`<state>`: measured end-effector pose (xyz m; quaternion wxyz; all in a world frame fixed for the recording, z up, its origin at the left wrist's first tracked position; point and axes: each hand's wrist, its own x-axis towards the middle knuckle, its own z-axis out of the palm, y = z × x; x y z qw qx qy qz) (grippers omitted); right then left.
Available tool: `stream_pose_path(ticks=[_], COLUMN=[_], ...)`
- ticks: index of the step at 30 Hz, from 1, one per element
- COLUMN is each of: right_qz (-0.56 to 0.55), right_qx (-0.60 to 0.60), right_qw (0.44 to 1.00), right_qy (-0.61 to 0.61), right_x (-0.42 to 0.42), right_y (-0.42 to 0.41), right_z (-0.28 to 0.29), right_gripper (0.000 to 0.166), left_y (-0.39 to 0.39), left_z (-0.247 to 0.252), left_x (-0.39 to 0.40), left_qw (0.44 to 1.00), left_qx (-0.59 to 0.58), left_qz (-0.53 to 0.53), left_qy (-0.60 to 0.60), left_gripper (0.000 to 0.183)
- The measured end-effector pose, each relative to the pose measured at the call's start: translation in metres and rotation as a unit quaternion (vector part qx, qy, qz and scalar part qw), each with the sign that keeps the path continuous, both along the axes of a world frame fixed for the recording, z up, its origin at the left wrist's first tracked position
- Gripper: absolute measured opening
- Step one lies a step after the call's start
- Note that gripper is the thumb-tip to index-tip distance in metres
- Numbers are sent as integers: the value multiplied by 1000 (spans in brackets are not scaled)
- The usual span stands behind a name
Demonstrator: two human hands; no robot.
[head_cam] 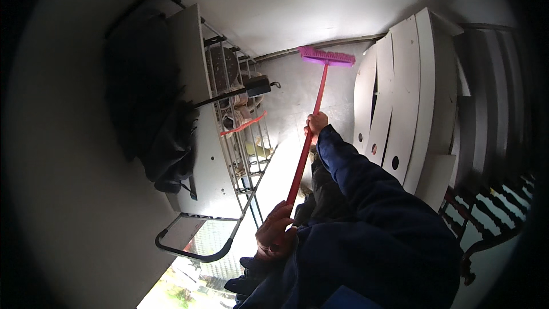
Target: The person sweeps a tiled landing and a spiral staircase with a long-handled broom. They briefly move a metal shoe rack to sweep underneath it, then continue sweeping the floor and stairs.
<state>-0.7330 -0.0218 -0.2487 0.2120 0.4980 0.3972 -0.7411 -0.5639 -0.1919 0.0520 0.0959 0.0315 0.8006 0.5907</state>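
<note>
A push-type broom with a red handle slants from my body toward the far wall. Its pink-purple bristle head lies on the grey floor close to the foot of that wall. My right hand, at the end of a dark blue sleeve, grips the handle around its middle. Lower down, near the handle's upper end, my left hand is wrapped around it, and that end of the handle is hidden by the hand. My dark trousers and part of a shoe show behind the handle.
On the left stands a metal rack holding shoes, with a board and dark cloth items on top. A dark rod ending in a hook juts over the floor. At right is a white cabinet with crooked drawer fronts, beside dark turned-wood furniture.
</note>
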Motion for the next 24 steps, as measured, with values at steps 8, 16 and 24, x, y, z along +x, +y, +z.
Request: stream_pose_path(ticks=[8,16,24], right_qz=[219,739,677], right_qx=[229,435,179], right_qw=[792,367,683], right_qy=[522,359,206], right_x=[61,5,80], right_y=[-64,-56,-69], right_z=[-196,-79,-60], right_gripper=[10,22,20], left_y=[-2,17,8], left_z=[-6,-27,25], left_x=[23,43,37], left_qw=[999,990,969], left_qx=[-33,-109,-206], left_qz=[24,86,22], left_qy=[29,15,131], left_gripper=[19,22,5])
